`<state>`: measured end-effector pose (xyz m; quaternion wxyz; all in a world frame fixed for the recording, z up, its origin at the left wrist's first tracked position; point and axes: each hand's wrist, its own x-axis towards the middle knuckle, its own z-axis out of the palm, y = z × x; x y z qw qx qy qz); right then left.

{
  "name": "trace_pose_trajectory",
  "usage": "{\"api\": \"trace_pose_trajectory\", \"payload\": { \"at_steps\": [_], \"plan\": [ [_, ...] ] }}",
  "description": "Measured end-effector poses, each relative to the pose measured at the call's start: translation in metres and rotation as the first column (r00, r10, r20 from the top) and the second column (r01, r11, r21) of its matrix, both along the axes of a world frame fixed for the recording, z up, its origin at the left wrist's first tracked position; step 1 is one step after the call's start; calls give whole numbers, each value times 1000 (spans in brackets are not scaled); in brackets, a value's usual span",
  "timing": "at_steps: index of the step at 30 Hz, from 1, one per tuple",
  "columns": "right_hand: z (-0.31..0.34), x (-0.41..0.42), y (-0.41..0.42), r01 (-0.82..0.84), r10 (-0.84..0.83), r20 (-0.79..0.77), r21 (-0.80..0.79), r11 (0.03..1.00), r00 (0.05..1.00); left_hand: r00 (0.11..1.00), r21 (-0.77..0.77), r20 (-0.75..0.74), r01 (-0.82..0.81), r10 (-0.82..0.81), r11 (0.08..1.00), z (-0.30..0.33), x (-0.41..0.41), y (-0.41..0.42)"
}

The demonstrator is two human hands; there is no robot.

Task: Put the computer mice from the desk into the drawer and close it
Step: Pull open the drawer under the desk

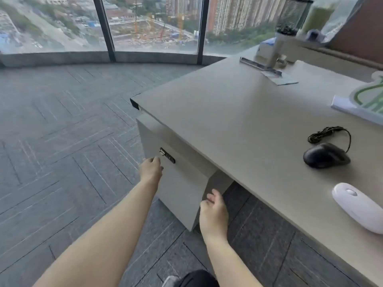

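Note:
A black wired mouse (325,155) with its coiled cable lies on the grey desk (238,121) at the right. A white wireless mouse (359,206) lies nearer the front edge, at the far right. Under the desk's left end stands a grey drawer cabinet (182,187) with a dark lock (166,155) on its front; the drawers look shut. My left hand (151,169) reaches to the cabinet front just below the lock, fingers curled, holding nothing. My right hand (213,212) hovers by the cabinet's right corner, fingers loosely apart and empty.
A monitor arm base (273,59), a card (279,78) and a white and green sign (364,102) sit on the far and right parts of the desk. Carpeted floor (62,141) spreads to the left up to tall windows (145,23). My shoe shows at the bottom edge.

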<state>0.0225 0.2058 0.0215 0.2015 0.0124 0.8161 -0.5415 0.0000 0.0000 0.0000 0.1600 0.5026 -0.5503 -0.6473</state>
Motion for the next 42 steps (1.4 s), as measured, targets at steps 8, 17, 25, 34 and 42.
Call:
{"api": "trace_pose_trajectory", "payload": {
  "at_steps": [8,17,25,34,42],
  "plan": [
    [-16,-14,-24,29,-30,-11,-86,996,999,985,306,-99,-104,140,946,-14,-36,-16],
    [-12,6,-16,-53,52,-18,-59,997,999,968,258,-78,-213,240,942,-25,-20,-26],
    [-7,79,-5,-297,296,-32,-29,954,955,940,274,-102,-288,326,918,-30,98,-39],
    [-16,166,-20,-555,555,37,9,832,831,912,211,-108,-368,396,906,-27,227,-52],
    [-19,205,-28,-646,644,55,14,764,763,924,158,-95,-355,372,922,-28,287,-58]
  ]
}}
